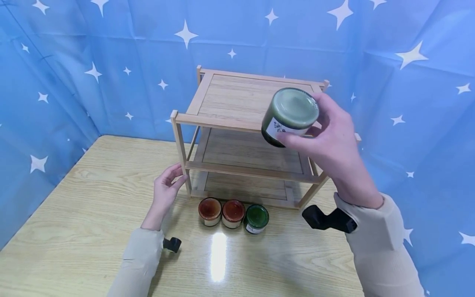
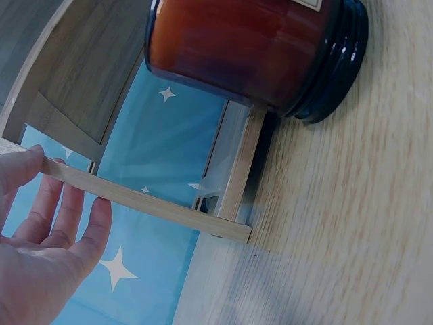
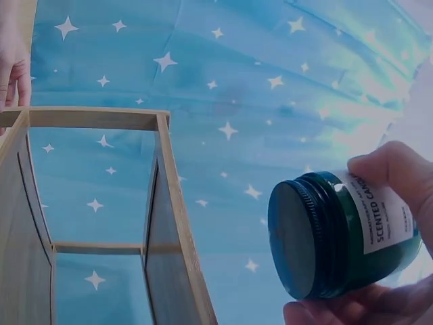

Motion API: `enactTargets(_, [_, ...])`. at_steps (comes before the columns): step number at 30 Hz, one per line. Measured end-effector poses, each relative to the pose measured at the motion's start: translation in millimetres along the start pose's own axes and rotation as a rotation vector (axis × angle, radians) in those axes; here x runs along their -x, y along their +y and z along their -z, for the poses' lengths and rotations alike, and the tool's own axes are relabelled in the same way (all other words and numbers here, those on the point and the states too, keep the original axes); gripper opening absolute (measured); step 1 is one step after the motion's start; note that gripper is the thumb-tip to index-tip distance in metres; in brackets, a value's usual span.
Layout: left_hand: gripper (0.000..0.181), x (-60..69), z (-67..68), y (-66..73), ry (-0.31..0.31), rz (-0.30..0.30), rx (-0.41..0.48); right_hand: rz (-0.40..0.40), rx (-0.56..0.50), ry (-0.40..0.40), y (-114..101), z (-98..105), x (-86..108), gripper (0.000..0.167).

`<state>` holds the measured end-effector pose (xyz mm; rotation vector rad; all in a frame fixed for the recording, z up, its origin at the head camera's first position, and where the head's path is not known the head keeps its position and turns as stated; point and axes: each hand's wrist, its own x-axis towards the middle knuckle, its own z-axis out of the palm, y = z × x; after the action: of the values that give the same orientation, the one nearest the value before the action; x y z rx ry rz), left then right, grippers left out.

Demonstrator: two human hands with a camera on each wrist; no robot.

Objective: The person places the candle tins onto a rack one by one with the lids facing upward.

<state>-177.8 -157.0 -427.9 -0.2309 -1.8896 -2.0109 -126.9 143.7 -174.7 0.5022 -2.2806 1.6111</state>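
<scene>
Left hand (image 1: pixel 168 187) grips the front-left post of the wooden shelf (image 1: pixel 237 97). On the worktop (image 1: pixel 92 214), just outside the shelf's lower front edge, stand two brown jars (image 1: pixel 210 209) and one green jar (image 1: pixel 257 218). Toward the top board's front-right corner, a held green jar (image 1: pixel 290 113), lid downward, sits in the right hand's (image 1: pixel 335 142) grasp.

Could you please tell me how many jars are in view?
4: a green jar in the right hand; on the table, left to right, an amber jar, another amber jar and a second green jar.
</scene>
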Motion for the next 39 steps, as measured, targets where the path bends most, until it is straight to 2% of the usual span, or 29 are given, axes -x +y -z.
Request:
enactTargets(9, [0.036, -0.8, 0.9, 0.3, -0.018, 0.021, -0.018, -0.016, 0.049, -0.011, 0.9, -17.5, -23.6, 0.057])
enactTargets(14, [0.036, -0.8, -1.7, 2.2, -0.003, 0.016, -0.002, -0.028, 0.03, -0.032, 1.9, -28.4, -37.1, 0.057])
enactTargets(23, [0.036, -1.7, -1.9, 1.5, -0.001, 0.006, 0.002, 0.002, 0.009, -0.075, 1.1, -51.1, -58.6, 0.056])
enactTargets(27, [0.035, -1.5, -1.4, 1.2, -0.009, -0.013, 0.009, 0.005, 0.05, -0.078, 0.5, -58.2, -66.6, 0.057])
enactTargets(35, [0.035, -1.2, -0.6, -0.2, -0.001, -0.004, 0.019, 0.069, 0.129, -0.099, 1.4, -70.6, -78.1, 0.058])
enactTargets(39, [0.034, -0.7, -0.3, 0.2, -0.005, -0.011, 0.021, 0.057, 0.156, -0.097, 0.1, -75.4, -81.9, 0.056])
